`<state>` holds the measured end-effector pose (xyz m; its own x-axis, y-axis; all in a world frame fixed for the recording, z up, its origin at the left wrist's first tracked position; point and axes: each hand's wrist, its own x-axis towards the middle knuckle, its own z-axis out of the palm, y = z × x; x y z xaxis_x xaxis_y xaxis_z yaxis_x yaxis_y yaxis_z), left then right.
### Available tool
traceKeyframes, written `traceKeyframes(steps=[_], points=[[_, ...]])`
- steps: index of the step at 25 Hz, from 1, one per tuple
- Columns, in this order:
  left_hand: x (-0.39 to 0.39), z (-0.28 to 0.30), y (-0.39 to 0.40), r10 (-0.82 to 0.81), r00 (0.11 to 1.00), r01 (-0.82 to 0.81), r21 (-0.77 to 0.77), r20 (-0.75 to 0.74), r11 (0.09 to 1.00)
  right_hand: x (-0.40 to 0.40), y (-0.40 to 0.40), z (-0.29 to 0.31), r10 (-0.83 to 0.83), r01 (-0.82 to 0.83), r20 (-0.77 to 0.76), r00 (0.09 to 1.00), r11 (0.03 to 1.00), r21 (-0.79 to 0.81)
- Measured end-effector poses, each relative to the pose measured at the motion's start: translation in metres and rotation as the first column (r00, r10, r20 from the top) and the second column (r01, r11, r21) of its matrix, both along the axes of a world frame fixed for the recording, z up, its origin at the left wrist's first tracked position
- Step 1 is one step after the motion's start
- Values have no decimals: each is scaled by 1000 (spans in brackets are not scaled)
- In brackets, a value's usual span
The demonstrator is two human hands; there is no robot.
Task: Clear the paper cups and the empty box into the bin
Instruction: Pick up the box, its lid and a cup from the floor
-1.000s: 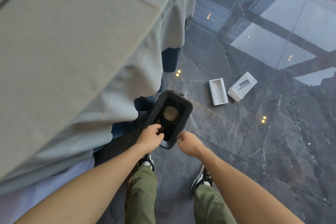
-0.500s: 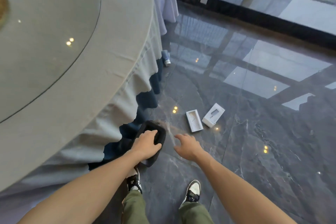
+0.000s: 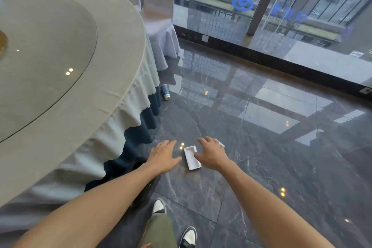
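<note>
A white open box tray lies on the dark marble floor between my hands. Its other white half peeks out behind my right hand. My left hand hovers open just left of the tray, fingers spread. My right hand is open too, over the tray's right edge, holding nothing. A blue and white paper cup lies on its side further off, at the foot of the tablecloth. The black bin is mostly hidden under my left forearm, near the table skirt.
A round table with a grey cloth and a glass turntable fills the left. A covered chair stands behind it. Glass doors run along the back. My shoes are on the glossy floor.
Both hands let go of the black bin and moved forward to the white box. The view lifted from the bin up across the floor and table.
</note>
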<state>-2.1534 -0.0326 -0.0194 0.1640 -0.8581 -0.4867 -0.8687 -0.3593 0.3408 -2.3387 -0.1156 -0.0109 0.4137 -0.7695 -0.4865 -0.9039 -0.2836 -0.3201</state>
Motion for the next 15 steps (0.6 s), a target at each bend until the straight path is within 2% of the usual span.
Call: traceKeyframes(steps=[4, 11, 15], points=[[-3, -11, -44, -13, 1000, 13, 2, 12, 1000, -3, -46, -4, -17, 17, -11, 1000, 999, -49], [10, -43, -137, 16, 998, -13, 40, -63, 999, -11, -127, -24, -101, 101, -95, 990, 995, -7], [16, -54, -174, 8, 995, 1, 88, -98, 996, -16, -162, -31, -192, 193, -80, 978, 981, 9]])
